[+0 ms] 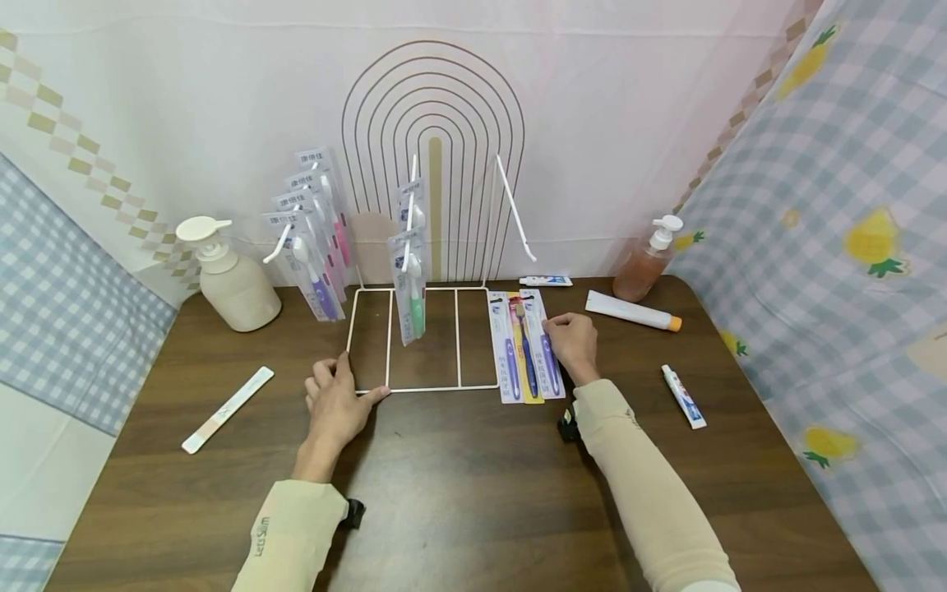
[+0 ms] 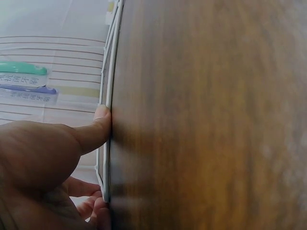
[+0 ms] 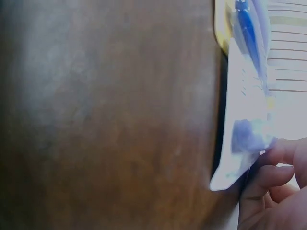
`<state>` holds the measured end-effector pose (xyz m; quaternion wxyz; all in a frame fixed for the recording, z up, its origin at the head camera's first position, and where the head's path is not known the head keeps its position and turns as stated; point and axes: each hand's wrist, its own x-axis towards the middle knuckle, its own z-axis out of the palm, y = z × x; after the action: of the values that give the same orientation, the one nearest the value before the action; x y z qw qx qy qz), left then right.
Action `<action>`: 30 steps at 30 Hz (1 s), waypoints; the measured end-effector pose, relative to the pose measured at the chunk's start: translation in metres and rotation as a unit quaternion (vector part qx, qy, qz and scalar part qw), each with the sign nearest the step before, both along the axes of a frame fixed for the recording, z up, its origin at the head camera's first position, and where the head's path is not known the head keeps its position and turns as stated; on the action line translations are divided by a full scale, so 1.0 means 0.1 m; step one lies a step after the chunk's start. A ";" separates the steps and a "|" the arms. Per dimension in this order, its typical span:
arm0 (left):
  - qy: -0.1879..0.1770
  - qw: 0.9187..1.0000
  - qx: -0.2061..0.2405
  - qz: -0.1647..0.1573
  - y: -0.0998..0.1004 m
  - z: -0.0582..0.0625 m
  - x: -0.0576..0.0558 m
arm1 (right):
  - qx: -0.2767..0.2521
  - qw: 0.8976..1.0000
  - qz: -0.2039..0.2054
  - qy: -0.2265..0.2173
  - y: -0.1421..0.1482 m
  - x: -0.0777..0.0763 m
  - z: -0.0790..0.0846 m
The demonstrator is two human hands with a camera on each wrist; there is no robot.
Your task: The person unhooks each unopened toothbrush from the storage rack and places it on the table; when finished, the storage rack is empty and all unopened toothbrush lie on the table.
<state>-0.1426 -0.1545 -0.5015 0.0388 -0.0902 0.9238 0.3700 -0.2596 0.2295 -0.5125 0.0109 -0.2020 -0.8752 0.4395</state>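
My left hand [image 1: 338, 403] grips the front left corner of a white wire display rack [image 1: 422, 390], its thumb [image 2: 102, 120] on the front wire and its other fingers around the left side. Packaged toothbrushes [image 1: 314, 247] hang in a row from the rack's left hook, and others, one with a green handle [image 1: 417, 308], from the middle hook. The right hook [image 1: 515, 205] carries nothing. Beside the rack lie several flat toothbrush packs, one on yellow card [image 1: 529, 362]. My right hand [image 1: 573, 341] pinches the right edge of the rightmost purple toothbrush pack [image 1: 547, 366].
A cream pump bottle [image 1: 240, 288] stands at the back left, an amber pump bottle [image 1: 642, 271] at the back right. Toothpaste tubes [image 1: 632, 310] lie to the right, a small one [image 1: 684, 397] nearer. On the left is a long white packet [image 1: 228, 409]. Curtains [image 1: 836, 247] enclose the table.
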 end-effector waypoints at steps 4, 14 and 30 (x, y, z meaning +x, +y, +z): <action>0.000 1.000 0.001 -0.001 0.00 0.00 0.01 | 0.008 1.000 0.001 -0.002 0.04 -0.05 -0.07; 0.001 1.000 0.008 0.000 -0.01 -0.02 -0.01 | 0.008 1.000 -0.003 -0.001 0.05 -0.08 -0.10; 0.004 1.000 -0.001 0.001 0.01 0.00 0.02 | 0.019 1.000 0.004 0.018 0.00 -0.03 -0.06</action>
<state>-0.1404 -0.1540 -0.5014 0.0344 -0.0890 0.9241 0.3699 -0.2624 0.2295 -0.5184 0.0291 -0.1901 -0.8840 0.4262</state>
